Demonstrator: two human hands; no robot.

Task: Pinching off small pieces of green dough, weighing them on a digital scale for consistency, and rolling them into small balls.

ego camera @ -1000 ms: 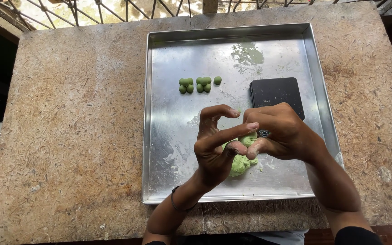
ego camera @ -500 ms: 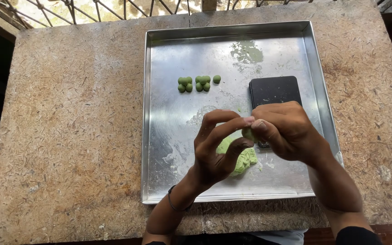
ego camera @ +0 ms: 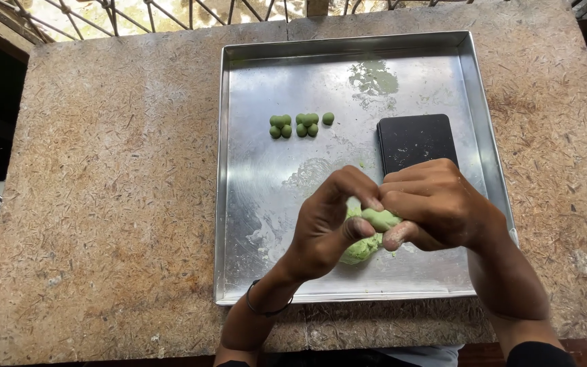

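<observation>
Pinching closer now, both hands (ego camera: pixel 382 214) squeeze the green dough (ego camera: pixel 365 248).

Left hand (ego camera: pixel 327 224): curled around a lump of green dough (ego camera: pixel 368 234), thumb pressed into it.
Right hand (ego camera: pixel 436 204): fingers closed on the top of the same lump, pinching it.
Tray (ego camera: pixel 239 204): shallow square metal tray on a speckled stone table (ego camera: pixel 103 204).
Small green dough balls (ego camera: pixel 300 124): clustered in a row, far left of the hands.
Black rectangular slab (ego camera: pixel 416 139): flat in the tray, just beyond the right hand.
</observation>
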